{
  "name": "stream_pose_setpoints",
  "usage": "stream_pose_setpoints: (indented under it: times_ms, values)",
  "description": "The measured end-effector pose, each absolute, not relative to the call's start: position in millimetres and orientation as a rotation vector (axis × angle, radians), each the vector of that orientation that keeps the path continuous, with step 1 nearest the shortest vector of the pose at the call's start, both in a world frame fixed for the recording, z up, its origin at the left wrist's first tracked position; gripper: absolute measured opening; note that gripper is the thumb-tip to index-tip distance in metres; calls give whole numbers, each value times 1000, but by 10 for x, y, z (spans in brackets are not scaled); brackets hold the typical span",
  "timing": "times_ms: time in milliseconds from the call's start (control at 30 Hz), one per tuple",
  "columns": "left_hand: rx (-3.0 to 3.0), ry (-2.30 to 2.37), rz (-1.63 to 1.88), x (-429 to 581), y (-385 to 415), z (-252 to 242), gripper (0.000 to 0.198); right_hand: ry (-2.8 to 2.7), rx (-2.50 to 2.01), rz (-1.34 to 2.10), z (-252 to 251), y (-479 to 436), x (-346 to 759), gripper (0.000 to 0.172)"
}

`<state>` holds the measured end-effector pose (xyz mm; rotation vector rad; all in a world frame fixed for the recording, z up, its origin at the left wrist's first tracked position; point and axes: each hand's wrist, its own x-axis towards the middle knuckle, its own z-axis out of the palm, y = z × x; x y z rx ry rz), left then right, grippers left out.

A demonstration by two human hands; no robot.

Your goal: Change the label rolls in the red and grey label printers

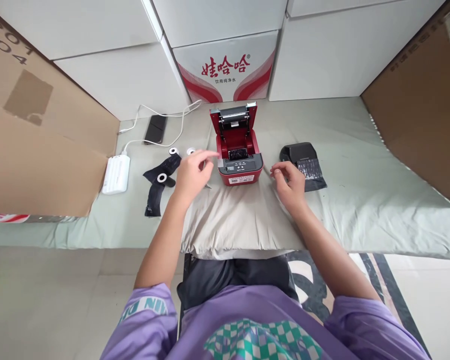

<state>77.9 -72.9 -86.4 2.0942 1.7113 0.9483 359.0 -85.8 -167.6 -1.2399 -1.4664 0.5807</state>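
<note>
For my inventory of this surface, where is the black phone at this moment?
In the head view, the black phone lies left of the open red printer, behind the black strips and white device.

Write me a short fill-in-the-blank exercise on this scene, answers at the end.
1. The lid of the printer stands ____.
2. The printer's body is black and ____.
3. From the person's viewpoint, the phone lies to the ____ of the printer.
4. Of the person's two hands, the one nearer the black packet is the ____ hand.

Missing words: open; red; left; right.
</note>
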Motion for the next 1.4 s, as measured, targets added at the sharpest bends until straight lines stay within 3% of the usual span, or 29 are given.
stream_pose_setpoints:
  times_ms: [100, 267, 367, 500, 667, 767, 833, 967, 1200, 1300, 1400]
  values:
    - [2277, 1624, 806, 922, -392, -643, 38, -1508, -1239, 574, -1689, -851, 3581, 12]
    - [2503, 1533, 30, 1389, 173, -563, 45, -1546, -1207, 621, -1692, -851, 3575, 12]
    - [2538, 1521, -191, 1512, 315, -588, 43, -1564, -1197, 605, -1695, -845, 3592, 12]
    - [2523, 1339, -1, 1387, 221, -466, 42, -1579, -1194, 584, -1677, -851, 3611, 12]
    - [2305, 1344, 661, 862, -404, -105, 36, -1605, -1191, 579, -1627, -882, 3611, 12]
    - [2096, 1491, 859, 388, -840, -60, 43, -1593, -1172, 564, -1606, -890, 3611, 12]
    - [1990, 1649, 848, 96, -1013, -176, 46, -1584, -1165, 551, -1604, -886, 3610, 12]
    - [1997, 1844, 474, -207, -1043, -620, 32, -1598, -1177, 554, -1634, -868, 3607, 11]
    - [2265, 1962, 59, -23, -1048, -1039, 45, -1582, -1202, 552, -1664, -846, 3625, 11]
    - [2320, 2000, 97, -15, -1127, -959, 52, -1576, -1208, 545, -1645, -846, 3631, 11]
    - [2248, 2107, 382, -187, -1175, -843, 53, -1568, -1210, 545, -1623, -851, 3640, 11]
